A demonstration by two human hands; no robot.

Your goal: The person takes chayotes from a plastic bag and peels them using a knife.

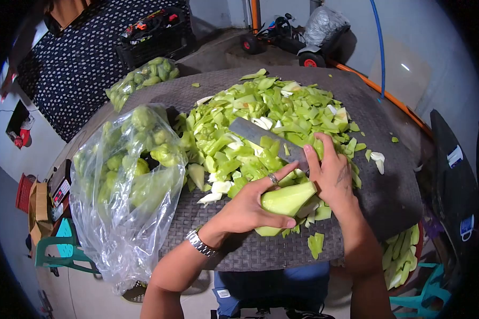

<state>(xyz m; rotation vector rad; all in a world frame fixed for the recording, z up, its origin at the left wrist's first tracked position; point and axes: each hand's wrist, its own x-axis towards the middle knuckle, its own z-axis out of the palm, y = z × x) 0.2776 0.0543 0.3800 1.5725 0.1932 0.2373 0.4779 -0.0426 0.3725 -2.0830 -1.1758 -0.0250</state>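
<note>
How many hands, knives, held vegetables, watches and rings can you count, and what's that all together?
Left hand and right hand: 2
Knife: 1
Held vegetable: 1
Watch: 1
Ring: 1
Total: 6

Peelings (261, 106) lie on the table (380, 196), right of a bag (125, 196). The knife (248, 131) is behind the vegetable (287, 200), over the peelings.

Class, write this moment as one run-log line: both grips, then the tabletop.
left grip: peeled chayote | right grip: knife | woven-pattern table: heaped peelings | beside peelings: clear plastic bag of chayotes
</note>
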